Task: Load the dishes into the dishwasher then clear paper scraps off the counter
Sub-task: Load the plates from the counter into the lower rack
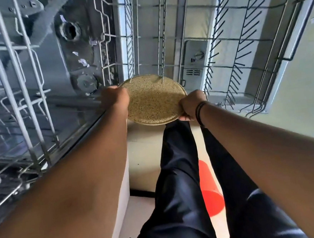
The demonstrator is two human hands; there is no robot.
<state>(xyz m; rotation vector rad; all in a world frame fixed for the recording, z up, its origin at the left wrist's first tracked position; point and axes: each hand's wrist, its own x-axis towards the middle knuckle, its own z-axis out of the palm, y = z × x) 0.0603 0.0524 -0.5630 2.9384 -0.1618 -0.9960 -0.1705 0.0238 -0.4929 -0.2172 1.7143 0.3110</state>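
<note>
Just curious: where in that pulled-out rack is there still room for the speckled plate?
The lower rack looks empty: tine rows right of the plate stand free. It is crowded only at the near end, where the left hand and right hand grip the plate.

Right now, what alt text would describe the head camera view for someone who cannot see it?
Two bare hands, left hand and right hand, grip opposite edges of a round speckled tan plate at the tines of a pulled-out grey wire dishwasher rack. An orange object sits on the floor below.
</note>
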